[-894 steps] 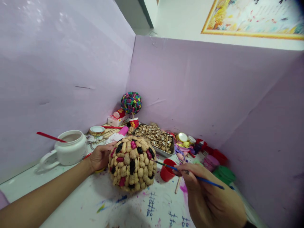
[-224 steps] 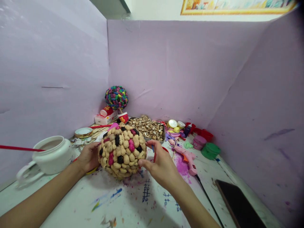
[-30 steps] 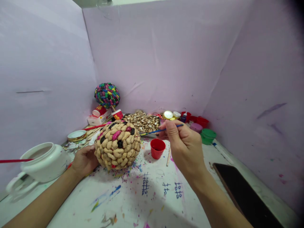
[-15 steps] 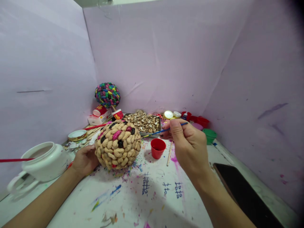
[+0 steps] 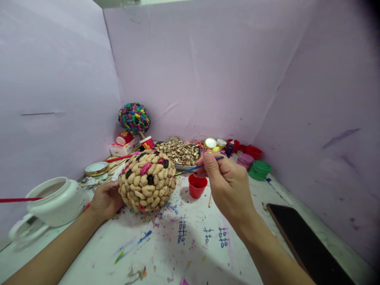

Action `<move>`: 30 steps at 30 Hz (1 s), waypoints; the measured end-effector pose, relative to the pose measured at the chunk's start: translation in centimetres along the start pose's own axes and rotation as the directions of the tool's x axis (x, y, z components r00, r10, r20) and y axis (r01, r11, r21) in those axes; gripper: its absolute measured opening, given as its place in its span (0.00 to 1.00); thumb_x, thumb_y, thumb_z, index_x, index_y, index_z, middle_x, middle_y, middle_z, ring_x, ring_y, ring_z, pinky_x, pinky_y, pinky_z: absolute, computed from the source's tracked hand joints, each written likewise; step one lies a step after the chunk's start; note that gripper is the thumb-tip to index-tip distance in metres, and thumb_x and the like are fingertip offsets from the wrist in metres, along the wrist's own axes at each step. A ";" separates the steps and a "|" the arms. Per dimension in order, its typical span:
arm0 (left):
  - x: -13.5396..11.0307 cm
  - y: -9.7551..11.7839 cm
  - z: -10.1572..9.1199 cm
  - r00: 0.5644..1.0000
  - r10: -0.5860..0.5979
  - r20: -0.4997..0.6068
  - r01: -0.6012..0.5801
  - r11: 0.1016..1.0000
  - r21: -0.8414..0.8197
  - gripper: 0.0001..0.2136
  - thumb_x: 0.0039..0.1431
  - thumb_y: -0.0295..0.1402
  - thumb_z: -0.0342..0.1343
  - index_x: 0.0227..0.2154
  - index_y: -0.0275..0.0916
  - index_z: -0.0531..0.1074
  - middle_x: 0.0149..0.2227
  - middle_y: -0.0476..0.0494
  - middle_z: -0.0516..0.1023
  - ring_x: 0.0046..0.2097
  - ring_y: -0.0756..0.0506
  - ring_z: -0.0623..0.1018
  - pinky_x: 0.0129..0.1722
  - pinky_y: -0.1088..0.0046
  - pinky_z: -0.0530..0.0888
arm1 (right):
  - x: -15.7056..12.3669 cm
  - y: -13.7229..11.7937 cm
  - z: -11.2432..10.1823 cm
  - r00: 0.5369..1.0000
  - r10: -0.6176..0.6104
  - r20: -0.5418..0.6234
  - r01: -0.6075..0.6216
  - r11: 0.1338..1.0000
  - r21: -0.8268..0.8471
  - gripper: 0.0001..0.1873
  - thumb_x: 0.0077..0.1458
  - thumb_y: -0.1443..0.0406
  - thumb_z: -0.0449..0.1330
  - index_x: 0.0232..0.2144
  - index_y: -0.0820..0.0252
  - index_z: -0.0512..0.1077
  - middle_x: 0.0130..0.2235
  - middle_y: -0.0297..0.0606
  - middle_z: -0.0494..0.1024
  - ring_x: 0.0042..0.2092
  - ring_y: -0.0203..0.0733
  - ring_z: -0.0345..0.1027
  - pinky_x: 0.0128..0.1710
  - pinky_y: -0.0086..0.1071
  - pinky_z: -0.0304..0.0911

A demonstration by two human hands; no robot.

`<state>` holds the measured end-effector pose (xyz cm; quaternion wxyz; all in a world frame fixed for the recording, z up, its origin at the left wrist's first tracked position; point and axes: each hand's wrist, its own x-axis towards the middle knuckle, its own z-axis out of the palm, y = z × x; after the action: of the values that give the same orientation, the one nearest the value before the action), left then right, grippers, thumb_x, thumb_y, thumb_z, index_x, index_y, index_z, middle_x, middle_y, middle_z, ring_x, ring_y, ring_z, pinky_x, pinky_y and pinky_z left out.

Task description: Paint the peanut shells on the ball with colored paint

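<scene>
Currently the left hand [image 5: 106, 200] cups the peanut ball [image 5: 147, 186]; rightward, the right hand [image 5: 227, 180] pinches a paintbrush [image 5: 192, 169]

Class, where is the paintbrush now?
In the head view, the paintbrush is in the right hand, right of the peanut ball and above the nearest red cup.

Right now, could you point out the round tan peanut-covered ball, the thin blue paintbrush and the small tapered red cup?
Round tan peanut-covered ball [image 5: 146, 183]: head view, middle of its near side.
Thin blue paintbrush [image 5: 192, 169]: head view, handle, toward the bristles.
Small tapered red cup [image 5: 197, 191]: head view, front wall.
</scene>
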<state>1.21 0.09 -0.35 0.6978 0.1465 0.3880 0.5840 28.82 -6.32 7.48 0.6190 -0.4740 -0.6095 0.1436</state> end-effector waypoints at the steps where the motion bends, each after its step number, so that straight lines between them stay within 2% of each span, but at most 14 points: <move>1: 0.0 0.0 0.0 1.000 0.000 0.000 0.000 1.000 -0.001 0.32 0.38 0.23 0.52 0.52 0.38 0.73 0.35 0.42 0.86 0.43 0.34 0.83 0.49 0.52 0.76 | 0.0 0.0 0.0 1.000 0.008 0.000 -0.008 1.000 0.005 0.18 0.61 0.57 0.53 0.24 0.59 0.73 0.22 0.32 0.77 0.25 0.35 0.73 0.24 0.28 0.64; 14: -0.1 -0.1 0.3 1.000 0.002 0.011 -0.002 1.000 -0.009 0.32 0.37 0.23 0.52 0.51 0.37 0.74 0.35 0.41 0.86 0.44 0.34 0.83 0.49 0.51 0.76 | -0.1 0.0 0.1 0.998 0.062 0.033 -0.063 0.998 0.026 0.20 0.61 0.55 0.54 0.23 0.59 0.74 0.21 0.33 0.78 0.24 0.35 0.73 0.23 0.28 0.65; 20: -0.1 0.0 0.1 1.000 0.002 0.004 -0.001 1.000 -0.013 0.31 0.38 0.23 0.51 0.51 0.38 0.74 0.33 0.42 0.86 0.42 0.36 0.83 0.47 0.53 0.77 | 0.1 0.6 0.1 1.000 0.010 -0.012 -0.010 1.000 0.029 0.18 0.61 0.57 0.54 0.24 0.59 0.73 0.23 0.32 0.78 0.25 0.34 0.74 0.24 0.26 0.66; 25: 0.1 0.0 -0.2 1.000 -0.003 0.007 0.003 1.000 -0.022 0.28 0.38 0.23 0.51 0.48 0.38 0.75 0.33 0.41 0.86 0.41 0.36 0.84 0.46 0.54 0.78 | 0.0 0.5 0.1 0.999 -0.020 -0.032 0.021 1.000 0.018 0.18 0.61 0.58 0.53 0.22 0.59 0.72 0.20 0.30 0.75 0.24 0.32 0.73 0.22 0.23 0.64; 30: 0.3 -0.1 -0.2 1.000 0.003 0.011 -0.003 0.999 -0.035 0.26 0.39 0.23 0.52 0.46 0.39 0.76 0.32 0.42 0.86 0.40 0.36 0.84 0.46 0.54 0.78 | 0.0 0.4 0.1 0.998 -0.044 -0.032 0.044 0.999 -0.019 0.17 0.62 0.59 0.54 0.24 0.59 0.72 0.22 0.31 0.78 0.25 0.32 0.75 0.24 0.23 0.65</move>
<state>1.10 0.32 -0.65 0.7014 0.1381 0.3737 0.5910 28.86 -6.11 7.17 0.6274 -0.4685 -0.6110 0.1165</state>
